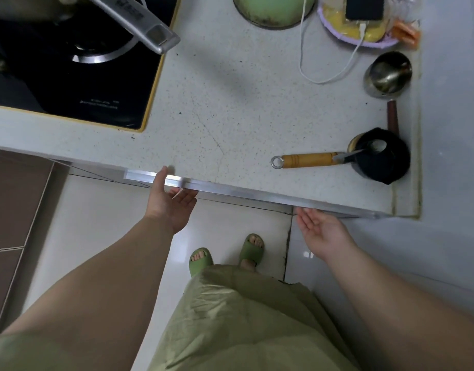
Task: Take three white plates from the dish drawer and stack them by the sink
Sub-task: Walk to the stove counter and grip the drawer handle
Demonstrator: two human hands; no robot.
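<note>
Reaching under the front lip of the desk [230, 108], both hands are at the metal rail [230, 189] that runs along that edge, which I take to be the pull of the dish drawer. The drawer itself lies beneath the desk and is hidden from this view, and so are the white plates; none is out yet, and no sink shows in the picture.

The left hand [171, 202] is palm up and spread, its thumb lying over the top of the rail and its fingers tucked beneath, touching it near the rail's left end. The right hand [320, 227] is also palm up and loosely spread, holding nothing, its fingertips just at the underside of the rail farther to the right; whether they touch cannot be told. The left hand is the one better seated.

The rail's long axis runs left to right across the person's front, sloping down toward the right in the view, so the pull must come straight back toward the body, across that axis.

Farther out on the desk lie a wooden-handled tool [308, 159] resting in a black pot [383, 156], a small steel cup [388, 73], a white charging cable [334, 57] and a green bowl [273, 9]. A black stove top [70, 76] sits to the left.
</note>
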